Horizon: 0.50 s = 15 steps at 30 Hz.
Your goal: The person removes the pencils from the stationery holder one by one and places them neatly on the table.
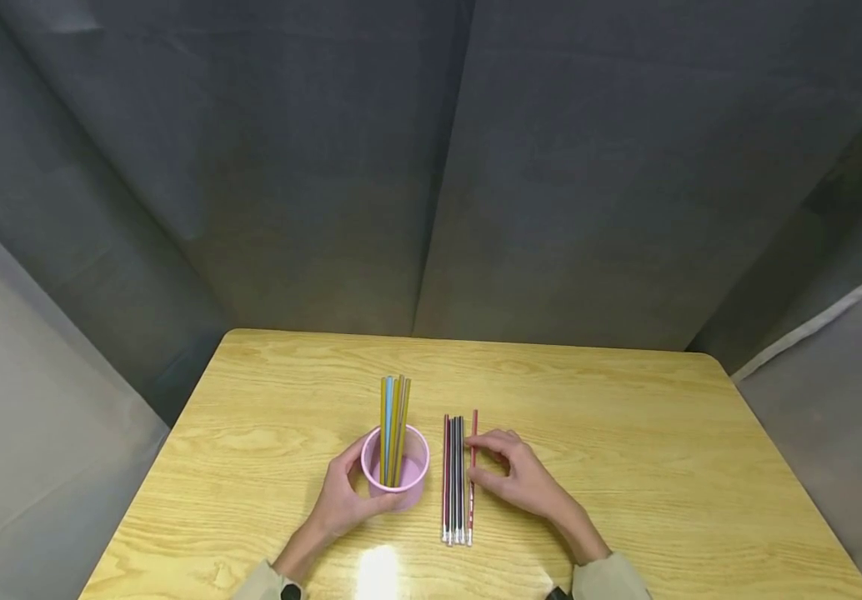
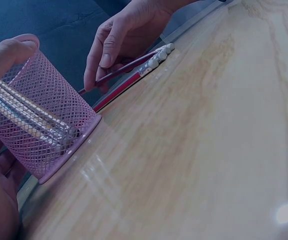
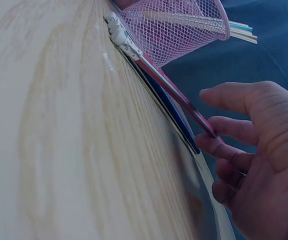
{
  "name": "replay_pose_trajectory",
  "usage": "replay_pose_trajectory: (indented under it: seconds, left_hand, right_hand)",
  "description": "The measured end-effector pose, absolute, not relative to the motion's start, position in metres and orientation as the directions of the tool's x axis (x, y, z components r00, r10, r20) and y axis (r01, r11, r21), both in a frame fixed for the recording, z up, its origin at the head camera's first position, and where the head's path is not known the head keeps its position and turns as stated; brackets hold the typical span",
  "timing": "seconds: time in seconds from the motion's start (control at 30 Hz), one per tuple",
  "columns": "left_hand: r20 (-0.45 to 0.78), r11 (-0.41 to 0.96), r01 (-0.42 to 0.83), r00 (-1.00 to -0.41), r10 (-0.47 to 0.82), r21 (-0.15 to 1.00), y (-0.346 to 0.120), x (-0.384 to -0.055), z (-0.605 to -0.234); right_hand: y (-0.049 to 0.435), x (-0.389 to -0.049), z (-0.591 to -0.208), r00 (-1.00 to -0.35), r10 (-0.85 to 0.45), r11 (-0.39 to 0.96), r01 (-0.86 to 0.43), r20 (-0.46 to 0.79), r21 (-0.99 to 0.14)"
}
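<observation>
My left hand (image 1: 346,492) grips a pink mesh pencil cup (image 1: 414,487), thumb and fingers curled round its wall. Several pencils, yellow and light blue (image 1: 389,417) among them, lean inside the cup and stick out above its rim. Right of the cup, dark and maroon pencils (image 1: 455,479) lie side by side on the table. A red pencil (image 1: 474,425) with a white eraser end lies just right of that row, set off by a narrow gap. Over it is my right hand (image 1: 524,479); its fingertips (image 3: 214,145) touch the pencil, while the thumb stands apart in the right wrist view.
The wooden table (image 1: 588,400) has rounded far corners. Grey curtains (image 1: 311,167) hang behind it and at both sides. Light glares off the tabletop near the front, left of the middle.
</observation>
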<state>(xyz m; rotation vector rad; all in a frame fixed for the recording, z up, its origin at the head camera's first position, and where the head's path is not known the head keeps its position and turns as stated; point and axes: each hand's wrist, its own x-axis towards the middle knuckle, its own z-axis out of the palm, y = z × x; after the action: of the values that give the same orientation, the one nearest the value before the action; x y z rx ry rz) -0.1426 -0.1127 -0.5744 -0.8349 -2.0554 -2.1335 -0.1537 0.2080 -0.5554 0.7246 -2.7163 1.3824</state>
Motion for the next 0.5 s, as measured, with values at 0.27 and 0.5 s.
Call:
replay_pose_trajectory:
  seconds: [0.27, 0.5]
  left_hand:
    - [0.424, -0.114, 0.410, -0.847, 0.322, 0.905, -0.1130, -0.1423, -0.5755]
    - [0.412, -0.111, 0.399, -0.851, 0.325, 0.910, -0.1128, -0.1422, -0.5745]
  right_hand:
    - [0.2062, -0.1523, -0.5544, -0.901, -0.395, 0.535, -0.382, 0.177, -0.753]
    - [0.2089, -0.1521, -0.5544, -0.901, -0.394, 0.550, -0.389, 0.181, -0.739]
